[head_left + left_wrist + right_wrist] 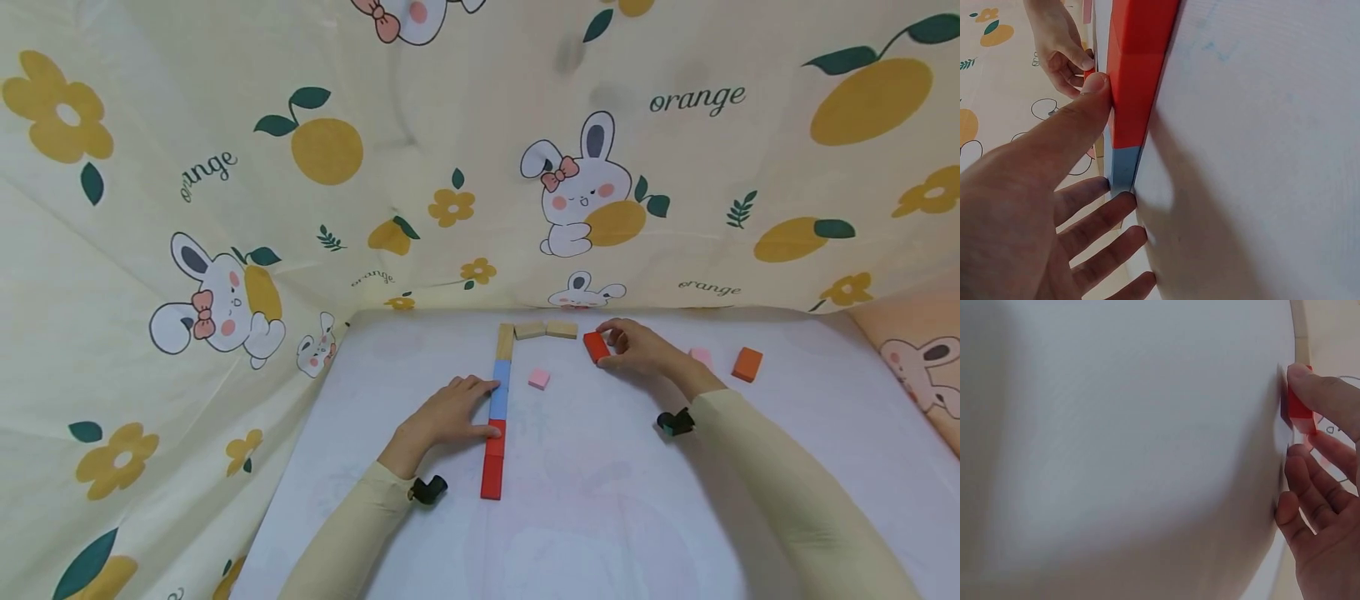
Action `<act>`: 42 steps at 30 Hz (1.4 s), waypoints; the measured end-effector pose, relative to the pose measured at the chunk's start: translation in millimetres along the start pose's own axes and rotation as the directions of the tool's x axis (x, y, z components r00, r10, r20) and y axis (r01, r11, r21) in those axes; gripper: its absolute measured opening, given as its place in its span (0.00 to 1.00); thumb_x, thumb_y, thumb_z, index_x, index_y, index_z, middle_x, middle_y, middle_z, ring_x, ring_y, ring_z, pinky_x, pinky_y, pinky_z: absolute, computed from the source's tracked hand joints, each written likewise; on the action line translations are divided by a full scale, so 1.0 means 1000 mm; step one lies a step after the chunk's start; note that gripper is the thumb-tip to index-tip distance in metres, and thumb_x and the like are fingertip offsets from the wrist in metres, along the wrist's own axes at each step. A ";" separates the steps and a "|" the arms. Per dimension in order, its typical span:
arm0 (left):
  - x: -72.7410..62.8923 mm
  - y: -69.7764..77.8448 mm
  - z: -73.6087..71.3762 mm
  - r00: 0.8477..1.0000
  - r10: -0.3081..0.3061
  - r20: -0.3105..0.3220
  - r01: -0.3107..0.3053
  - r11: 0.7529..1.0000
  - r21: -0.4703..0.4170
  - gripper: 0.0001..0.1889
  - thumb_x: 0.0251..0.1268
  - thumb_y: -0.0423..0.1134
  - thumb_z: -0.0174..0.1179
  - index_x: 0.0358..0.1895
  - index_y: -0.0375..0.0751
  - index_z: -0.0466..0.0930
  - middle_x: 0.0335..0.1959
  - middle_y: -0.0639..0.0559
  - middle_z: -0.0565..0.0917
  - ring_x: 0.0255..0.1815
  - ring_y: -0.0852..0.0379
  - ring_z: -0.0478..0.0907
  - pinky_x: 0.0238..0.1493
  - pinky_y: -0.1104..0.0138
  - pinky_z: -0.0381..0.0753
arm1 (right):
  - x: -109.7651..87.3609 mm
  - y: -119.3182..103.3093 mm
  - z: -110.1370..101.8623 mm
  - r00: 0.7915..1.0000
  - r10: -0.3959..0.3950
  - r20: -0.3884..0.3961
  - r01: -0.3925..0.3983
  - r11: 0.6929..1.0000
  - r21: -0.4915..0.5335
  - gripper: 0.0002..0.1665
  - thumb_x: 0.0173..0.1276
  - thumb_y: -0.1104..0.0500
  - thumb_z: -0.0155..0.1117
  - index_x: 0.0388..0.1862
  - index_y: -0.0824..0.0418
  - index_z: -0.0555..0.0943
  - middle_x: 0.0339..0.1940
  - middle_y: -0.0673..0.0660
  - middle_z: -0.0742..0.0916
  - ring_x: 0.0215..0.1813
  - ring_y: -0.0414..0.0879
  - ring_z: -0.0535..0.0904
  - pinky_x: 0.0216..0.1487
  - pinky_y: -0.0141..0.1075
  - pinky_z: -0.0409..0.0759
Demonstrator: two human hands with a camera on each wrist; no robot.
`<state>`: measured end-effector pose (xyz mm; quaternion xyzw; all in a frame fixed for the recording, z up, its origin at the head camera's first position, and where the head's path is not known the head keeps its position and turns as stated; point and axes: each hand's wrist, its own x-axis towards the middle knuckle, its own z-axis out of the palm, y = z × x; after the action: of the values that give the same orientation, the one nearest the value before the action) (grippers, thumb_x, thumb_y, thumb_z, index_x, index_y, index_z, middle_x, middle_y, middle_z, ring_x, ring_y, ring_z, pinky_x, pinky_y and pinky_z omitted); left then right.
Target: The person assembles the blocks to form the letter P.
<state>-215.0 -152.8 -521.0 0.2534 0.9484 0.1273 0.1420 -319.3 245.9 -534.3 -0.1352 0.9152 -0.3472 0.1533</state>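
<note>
A line of blocks runs up the table: red blocks [492,475] nearest, then blue blocks [500,375], then a natural wood block [506,342]. Two more wood blocks [561,330] continue rightward from its far end. My left hand [450,410] lies along the left side of this line, its thumb at a red block and the fingertips at the blue part; in the left wrist view the fingers are spread and fairly straight. To the right of the wood blocks, my right hand [637,346] pinches a red block [597,347] between thumb and fingers. The right wrist view shows that block [1300,409] tilted.
A small pink block [538,379] lies inside the corner of the line. Right of my right hand are another pink block [701,357], partly behind the wrist, and an orange block [747,364]. A patterned cloth [450,125] hangs behind the white table [600,517].
</note>
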 end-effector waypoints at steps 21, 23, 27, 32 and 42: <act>0.001 0.000 -0.001 1.000 0.010 -0.005 -0.010 1.000 0.015 0.47 0.67 0.66 0.70 0.84 0.52 0.65 0.76 0.47 0.74 0.73 0.47 0.71 0.76 0.51 0.74 | 0.017 0.000 0.007 0.999 0.015 -0.040 -0.015 1.000 -0.008 0.41 0.69 0.52 0.80 0.74 0.61 0.73 0.56 0.64 0.81 0.56 0.58 0.76 0.59 0.49 0.81; 0.001 0.001 -0.001 1.000 0.010 -0.007 -0.010 1.000 0.014 0.47 0.67 0.66 0.70 0.84 0.51 0.66 0.76 0.47 0.74 0.73 0.47 0.71 0.76 0.51 0.74 | 0.018 0.001 0.008 0.999 0.011 -0.041 -0.012 1.000 -0.010 0.41 0.69 0.51 0.80 0.74 0.61 0.73 0.55 0.64 0.81 0.56 0.58 0.76 0.58 0.49 0.80; 0.001 0.001 -0.001 1.000 0.010 -0.004 -0.010 1.000 0.013 0.47 0.67 0.66 0.70 0.84 0.51 0.66 0.76 0.47 0.74 0.73 0.46 0.71 0.76 0.51 0.74 | 0.018 0.000 0.008 0.999 0.009 -0.043 -0.009 1.000 -0.002 0.40 0.69 0.52 0.80 0.74 0.62 0.73 0.55 0.63 0.81 0.55 0.58 0.75 0.58 0.48 0.79; 0.001 0.001 -0.002 1.000 0.011 -0.002 -0.011 1.000 0.017 0.47 0.67 0.66 0.70 0.84 0.51 0.65 0.75 0.47 0.74 0.73 0.47 0.72 0.76 0.51 0.74 | 0.018 -0.001 0.007 0.999 0.003 -0.043 -0.003 1.000 -0.003 0.41 0.69 0.51 0.80 0.73 0.63 0.73 0.54 0.64 0.80 0.55 0.58 0.75 0.57 0.48 0.80; 0.000 0.002 -0.002 1.000 0.000 0.003 -0.001 1.000 0.012 0.47 0.66 0.67 0.70 0.84 0.51 0.66 0.76 0.47 0.74 0.73 0.46 0.72 0.76 0.50 0.74 | 0.015 -0.004 0.010 0.999 -0.005 -0.040 0.004 1.000 -0.020 0.40 0.69 0.51 0.80 0.73 0.63 0.73 0.54 0.64 0.80 0.54 0.58 0.74 0.57 0.47 0.80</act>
<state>-215.1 -151.1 -518.7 0.2547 0.9488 0.1214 0.1420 -328.9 231.5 -541.1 -0.1318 0.9213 -0.3409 0.1327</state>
